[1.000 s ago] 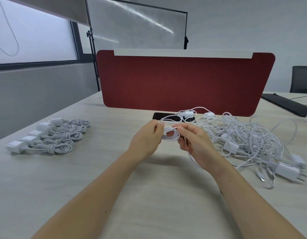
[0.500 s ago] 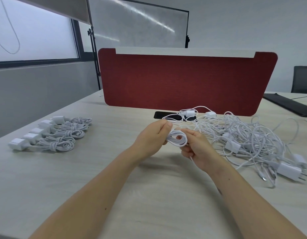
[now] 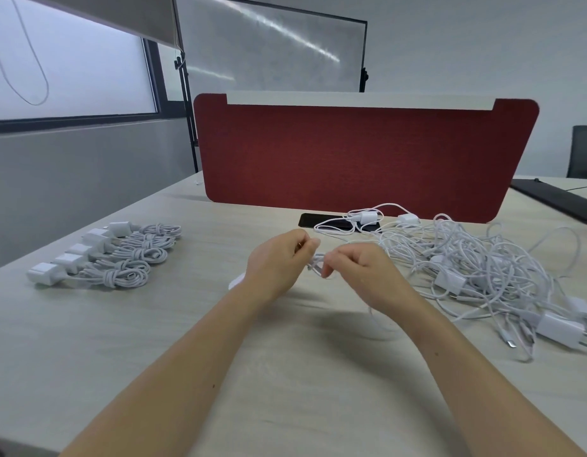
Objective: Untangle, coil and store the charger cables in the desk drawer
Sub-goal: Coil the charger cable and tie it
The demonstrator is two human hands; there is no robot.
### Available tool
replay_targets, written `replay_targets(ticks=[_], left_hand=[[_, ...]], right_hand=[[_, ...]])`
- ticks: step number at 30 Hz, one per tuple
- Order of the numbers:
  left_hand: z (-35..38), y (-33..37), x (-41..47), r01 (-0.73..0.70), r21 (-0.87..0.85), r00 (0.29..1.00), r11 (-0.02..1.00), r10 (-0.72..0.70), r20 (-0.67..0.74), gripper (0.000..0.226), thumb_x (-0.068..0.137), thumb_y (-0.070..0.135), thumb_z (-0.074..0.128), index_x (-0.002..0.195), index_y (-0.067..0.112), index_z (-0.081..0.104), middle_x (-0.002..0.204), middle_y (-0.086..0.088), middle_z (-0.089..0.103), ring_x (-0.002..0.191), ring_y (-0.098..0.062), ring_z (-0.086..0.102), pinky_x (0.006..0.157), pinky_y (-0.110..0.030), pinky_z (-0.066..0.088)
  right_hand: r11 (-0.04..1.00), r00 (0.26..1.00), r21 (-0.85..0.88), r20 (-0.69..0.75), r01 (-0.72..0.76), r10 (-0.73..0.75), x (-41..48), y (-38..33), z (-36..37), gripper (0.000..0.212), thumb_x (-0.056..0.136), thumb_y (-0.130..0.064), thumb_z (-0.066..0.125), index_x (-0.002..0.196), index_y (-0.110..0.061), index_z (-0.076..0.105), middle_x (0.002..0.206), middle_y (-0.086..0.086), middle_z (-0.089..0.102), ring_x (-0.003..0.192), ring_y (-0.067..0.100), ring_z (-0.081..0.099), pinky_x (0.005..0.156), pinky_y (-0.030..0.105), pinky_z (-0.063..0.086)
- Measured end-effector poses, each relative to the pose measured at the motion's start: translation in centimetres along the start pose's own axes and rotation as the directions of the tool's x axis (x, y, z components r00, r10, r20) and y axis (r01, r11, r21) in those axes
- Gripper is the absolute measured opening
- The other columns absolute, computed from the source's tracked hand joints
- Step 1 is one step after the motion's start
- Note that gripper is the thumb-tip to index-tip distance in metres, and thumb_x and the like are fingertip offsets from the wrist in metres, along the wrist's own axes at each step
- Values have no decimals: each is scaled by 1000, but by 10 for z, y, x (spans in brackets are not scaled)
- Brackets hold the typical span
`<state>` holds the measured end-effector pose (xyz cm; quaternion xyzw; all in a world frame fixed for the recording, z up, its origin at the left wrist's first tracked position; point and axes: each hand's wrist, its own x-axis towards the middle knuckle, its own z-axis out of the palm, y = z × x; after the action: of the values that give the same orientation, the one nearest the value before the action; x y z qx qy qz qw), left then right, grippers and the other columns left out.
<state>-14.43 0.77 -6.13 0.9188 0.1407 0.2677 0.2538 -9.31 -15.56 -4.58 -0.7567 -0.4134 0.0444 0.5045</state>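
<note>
Both hands meet over the middle of the desk (image 3: 153,341). My left hand (image 3: 279,262) and my right hand (image 3: 358,268) each pinch a small white cable coil (image 3: 316,263) held between them; most of it is hidden by the fingers. A white adapter piece (image 3: 236,281) peeks out left of my left wrist. A tangled pile of white charger cables (image 3: 476,268) with several adapters lies to the right. Several coiled chargers (image 3: 120,258) sit in a neat row at the left. No drawer is in view.
A red divider panel (image 3: 361,159) stands across the back of the desk, with a black phone (image 3: 321,221) lying at its foot. A dark keyboard or mat (image 3: 559,201) and a chair (image 3: 582,150) are at the far right. A whiteboard stands behind.
The hands have drawn the coil tighter and lower; the loop that showed between them is now mostly hidden by the fingers. The view has tilted slightly.
</note>
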Motion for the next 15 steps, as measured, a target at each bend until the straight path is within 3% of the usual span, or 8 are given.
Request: replay_targets(ticks=[4, 8, 10, 12, 15], left_hand=[[3, 12, -4, -107, -93, 990, 990, 115, 77, 42, 100, 43, 47, 69, 15, 49, 62, 2, 54, 59, -14, 44, 57, -33, 35], [6, 21, -7, -126, -301, 981, 945, 165, 106, 39, 98, 44, 39, 64, 28, 48, 58, 11, 51, 62, -17, 50, 69, -44, 51], [7, 25, -9, -112, -416, 983, 902, 161, 85, 37, 93, 48, 35, 69, 26, 52, 64, 10, 54, 63, -16, 51, 70, -48, 53], [7, 29, -10, -105, -517, 988, 849, 149, 43, 36, 98, 40, 37, 69, 23, 50, 63, 11, 53, 59, -10, 49, 62, -42, 49], [5, 31, -10, -102, -580, 994, 808, 104, -31, 38, 105, 28, 38, 68, 19, 40, 58, 12, 45, 56, -6, 42, 58, -31, 45]], right_hand=[[996, 994, 91, -110, 24, -14, 4, -3, -10, 32, 100, -8, 49, 72, -5, 63, 38, -21, 44, 43, -3, 47, 48, 8, 33], [978, 984, 204, -166, -35, 70, 8, 7, -13, 32, 100, -21, 54, 71, -15, 63, 47, -10, 40, 42, 3, 32, 44, 16, 27], [940, 979, 325, -134, -106, 157, 8, 10, -11, 29, 100, -26, 56, 74, -15, 64, 50, -2, 38, 43, 9, 29, 41, 20, 23], [890, 978, 428, -61, -156, 201, 7, 10, -5, 29, 100, -27, 55, 75, -18, 65, 51, -2, 37, 44, 9, 26, 40, 17, 20], [880, 973, 418, 60, -226, 221, 3, 9, 6, 37, 103, -23, 46, 69, -24, 59, 58, 0, 30, 48, 11, 20, 43, 17, 16]])
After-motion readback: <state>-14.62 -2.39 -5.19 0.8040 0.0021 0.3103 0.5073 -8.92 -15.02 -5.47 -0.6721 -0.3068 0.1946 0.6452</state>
